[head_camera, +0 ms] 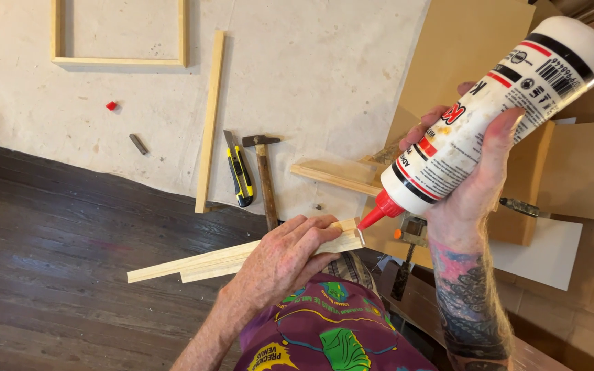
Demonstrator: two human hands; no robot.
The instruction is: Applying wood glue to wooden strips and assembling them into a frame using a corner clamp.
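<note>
My left hand [283,257] grips two thin wooden strips [194,264] held together, their cut ends pointing right. My right hand [469,185] holds a white glue bottle [496,110] tipped downward, its red nozzle [378,209] touching the end of the strips near my left fingertips. The strips run out to the left over the dark wooden floor [49,233].
On a pale sheet [311,69] lie a long wooden strip [210,120], a yellow utility knife [239,172], a hammer [264,175], a wooden frame [122,60], a small red cap [111,106] and a short dark metal piece [138,143]. Cardboard pieces [462,48] lie at right.
</note>
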